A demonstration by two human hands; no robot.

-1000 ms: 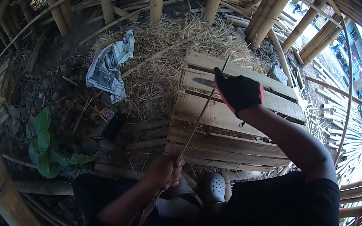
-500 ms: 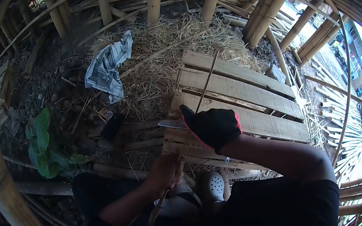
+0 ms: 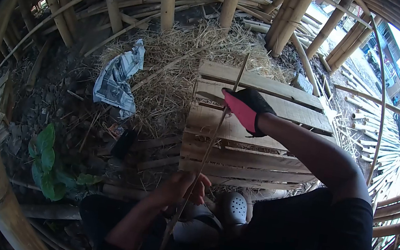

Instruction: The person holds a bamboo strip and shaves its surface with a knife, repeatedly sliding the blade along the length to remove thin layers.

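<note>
A long thin bamboo strip (image 3: pixel 210 147) slants from near my lap up over the slatted wooden pallet (image 3: pixel 261 127). Low on the strip, my bare left hand (image 3: pixel 181 190) holds it, with the fingers loosely curled. Farther up, my right hand (image 3: pixel 249 110), in a black and pink glove, is closed on a knife (image 3: pixel 209 96). The blade points left across the strip, and the glove hides the handle. Whether the blade's edge touches the strip is hard to make out.
Crumpled newspaper (image 3: pixel 119 77) lies left of the pallet beside dry straw (image 3: pixel 171 72). A leafy plant (image 3: pixel 46 162) grows at lower left, near a small dark object (image 3: pixel 125 142). Bamboo posts (image 3: pixel 167 2) stand behind. My light perforated clog (image 3: pixel 236 208) is below the pallet.
My right hand has moved up along the strip with the knife, and its pink side now shows. My left hand has shifted slightly up, its fingers looser. The strip's top leans a little more right.
</note>
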